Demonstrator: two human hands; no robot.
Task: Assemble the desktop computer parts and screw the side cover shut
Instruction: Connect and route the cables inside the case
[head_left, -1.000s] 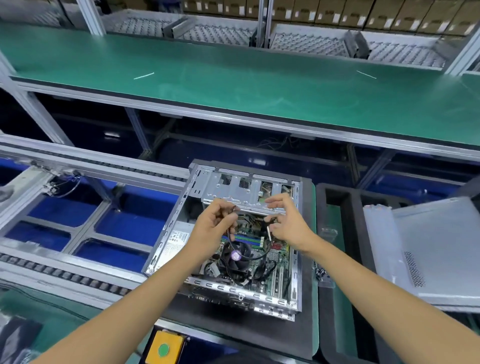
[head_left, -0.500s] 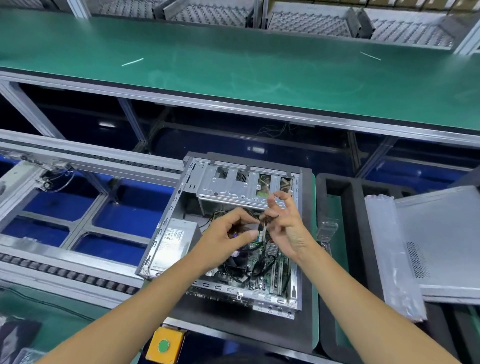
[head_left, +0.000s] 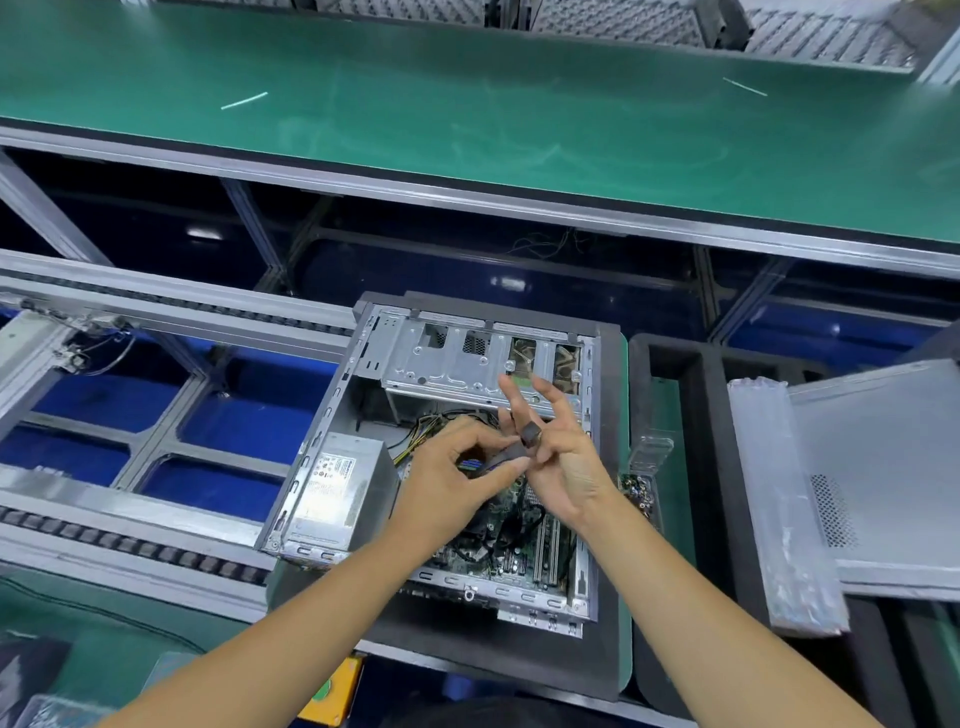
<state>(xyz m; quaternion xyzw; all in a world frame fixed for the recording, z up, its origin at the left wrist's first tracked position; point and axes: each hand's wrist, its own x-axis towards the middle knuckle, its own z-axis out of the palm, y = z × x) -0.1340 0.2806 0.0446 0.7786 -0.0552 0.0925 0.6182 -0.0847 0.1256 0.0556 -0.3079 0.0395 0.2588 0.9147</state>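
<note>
1. Power supply (head_left: 332, 486) sits in the near-left corner of the open computer case (head_left: 332, 410); the case lies on its side on a dark foam pad (head_left: 608, 649).
2. Left hand (head_left: 447, 483): grip clamped on a flat grey cable (head_left: 511, 453), held above the motherboard (head_left: 498, 545).
3. Right hand (head_left: 558, 457): thumb and one finger pinch the cable's black connector (head_left: 531, 433); the other fingers are spread.
4. We'd square the connector to its socket before pushing and keep slack clear of the fan. We cannot tell which socket.
5. Edges: drive cage (head_left: 467, 358) just beyond the hands, sharp case rim on the right. Open room is above the board.
6. Screw tray (head_left: 641, 486) just right of the case; side cover (head_left: 883, 467) lies further right, not yet fitted.
</note>
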